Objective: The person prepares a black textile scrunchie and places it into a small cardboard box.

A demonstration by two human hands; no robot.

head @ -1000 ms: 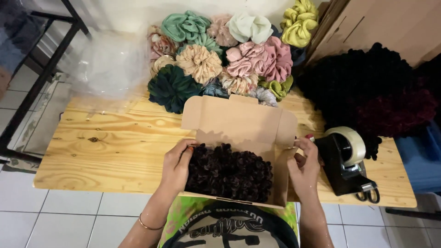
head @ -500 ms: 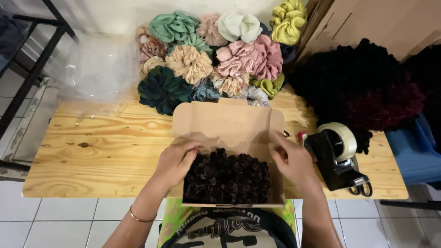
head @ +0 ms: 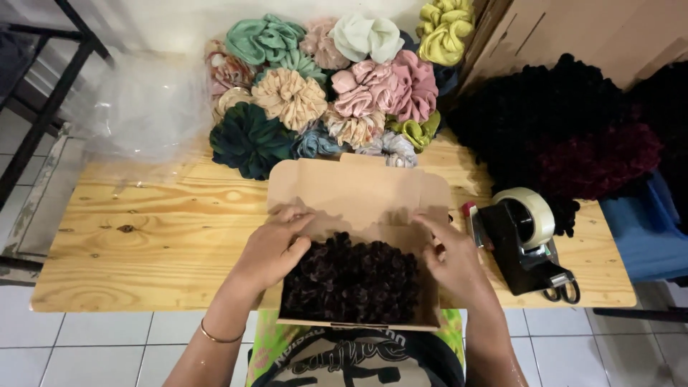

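Observation:
An open brown cardboard box point(head: 358, 190) lies at the near edge of a wooden table point(head: 143, 244), its lid flap standing up behind. It is filled with dark brown scrunchies point(head: 351, 279). My left hand point(head: 272, 247) rests on the box's left side, fingers over the flap and the scrunchies. My right hand point(head: 448, 258) is on the right side, fingers against the right flap. Neither hand lifts anything.
A pile of coloured scrunchies point(head: 330, 86) fills the back of the table. Black and dark red scrunchies point(head: 566, 136) lie at the right. A black tape dispenser point(head: 527, 240) stands beside the box. Clear plastic bags point(head: 136, 107) sit back left.
Both hands have moved inward from the box's outer edges onto its side flaps and the scrunchies. The view has shifted slightly.

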